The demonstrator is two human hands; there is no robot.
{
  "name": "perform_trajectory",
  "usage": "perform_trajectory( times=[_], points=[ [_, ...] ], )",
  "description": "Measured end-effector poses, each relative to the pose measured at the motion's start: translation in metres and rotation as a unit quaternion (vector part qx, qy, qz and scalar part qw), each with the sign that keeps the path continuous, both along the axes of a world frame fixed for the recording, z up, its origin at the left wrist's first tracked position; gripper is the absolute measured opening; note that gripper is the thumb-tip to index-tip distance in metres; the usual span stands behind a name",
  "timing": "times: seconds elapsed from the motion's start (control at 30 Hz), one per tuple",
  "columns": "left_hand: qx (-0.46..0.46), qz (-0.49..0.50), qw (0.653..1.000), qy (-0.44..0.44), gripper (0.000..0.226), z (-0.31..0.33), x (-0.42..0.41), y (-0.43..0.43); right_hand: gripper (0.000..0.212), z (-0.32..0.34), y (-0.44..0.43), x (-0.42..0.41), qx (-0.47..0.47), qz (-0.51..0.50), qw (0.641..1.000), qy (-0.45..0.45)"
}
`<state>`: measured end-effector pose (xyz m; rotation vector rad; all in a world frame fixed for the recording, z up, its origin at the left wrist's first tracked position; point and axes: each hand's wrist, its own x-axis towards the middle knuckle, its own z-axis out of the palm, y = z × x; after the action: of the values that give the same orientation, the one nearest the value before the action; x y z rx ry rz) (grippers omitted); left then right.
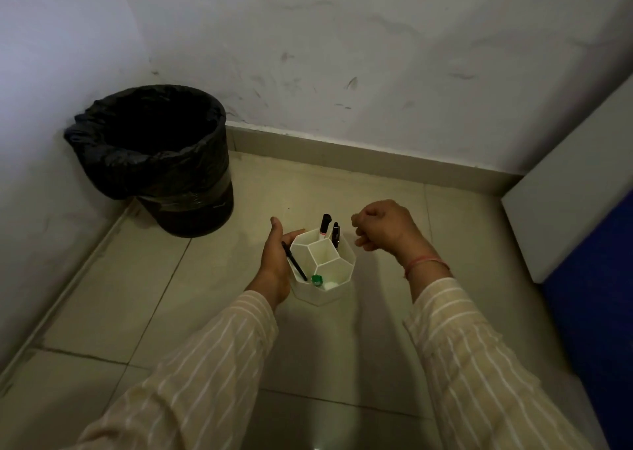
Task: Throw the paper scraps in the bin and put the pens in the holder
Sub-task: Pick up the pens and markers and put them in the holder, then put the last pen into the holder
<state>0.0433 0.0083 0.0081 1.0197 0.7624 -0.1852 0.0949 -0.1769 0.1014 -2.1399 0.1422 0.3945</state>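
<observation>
A white hexagonal pen holder (339, 278) with several compartments stands on the tiled floor. A black-capped marker (324, 226) and a black pen (335, 233) stand in its far compartments. A thin black pen (294, 261) leans in the left one, and a green-capped item (317, 280) sits low in the near one. My left hand (274, 261) cups the holder's left side, fingers wrapped behind it. My right hand (383, 225) hovers just right of the holder, fingers curled with nothing visible in them. The bin (154, 155), lined with a black bag, stands in the corner; its inside is dark.
Scuffed white walls meet behind the bin, with a skirting board along the floor. A white panel (565, 210) and a blue surface (596, 312) stand at the right. Beige floor tiles spread around the holder.
</observation>
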Motion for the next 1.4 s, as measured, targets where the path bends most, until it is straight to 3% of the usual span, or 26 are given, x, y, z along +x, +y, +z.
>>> perform_trajectory(
  times=[0.13, 0.23, 0.4, 0.63, 0.87, 1.1, 1.13, 1.23, 1.27, 1.33, 1.4],
  points=[
    [-0.01, 0.013, 1.0, -0.011, 0.091, -0.002, 0.0, -0.005, 0.046, -0.066, 0.012, -0.028, 0.157, -0.099, 0.981, 0.062],
    [-0.039, 0.032, 0.999, -0.014, 0.092, -0.006, 0.003, -0.007, 0.044, -0.103, 0.028, -0.048, 0.248, -0.172, 0.948, 0.103],
    [-0.049, 0.01, 0.998, -0.028, 0.09, -0.018, 0.013, -0.014, 0.037, -0.114, 0.046, -0.052, 0.298, -0.244, 0.923, 0.023],
    [-0.018, 0.007, 1.0, -0.024, 0.089, 0.006, 0.026, -0.015, 0.051, -0.092, 0.051, -0.038, 0.365, -0.293, 0.882, 0.052],
    [0.025, 0.017, 0.998, -0.052, 0.09, 0.157, 0.055, -0.02, 0.06, 0.062, 0.043, -0.01, 0.405, -0.298, 0.864, 0.023],
    [-0.035, 0.023, 0.995, -0.095, 0.095, 0.386, 0.073, -0.052, 0.063, 0.284, 0.003, 0.007, 0.437, -0.325, 0.838, 0.01],
    [-0.038, 0.003, 0.996, -0.077, 0.095, 0.432, 0.076, -0.065, 0.063, 0.329, -0.011, 0.009, 0.425, -0.322, 0.846, 0.018],
    [-0.08, 0.004, 0.991, -0.106, 0.098, 0.49, 0.066, -0.088, 0.059, 0.392, -0.029, -0.002, 0.414, -0.311, 0.856, -0.003],
    [-0.083, -0.039, 0.991, -0.094, 0.1, 0.554, 0.088, -0.116, 0.059, 0.454, -0.068, 0.014, 0.386, -0.306, 0.87, -0.013],
    [-0.105, -0.022, 0.989, -0.101, 0.099, 0.581, 0.081, -0.132, 0.066, 0.487, -0.075, 0.004, 0.362, -0.304, 0.881, -0.027],
    [-0.106, -0.059, 0.984, -0.129, 0.095, 0.649, 0.104, -0.176, 0.057, 0.564, -0.124, 0.019, 0.349, -0.293, 0.888, -0.06]
  ],
)
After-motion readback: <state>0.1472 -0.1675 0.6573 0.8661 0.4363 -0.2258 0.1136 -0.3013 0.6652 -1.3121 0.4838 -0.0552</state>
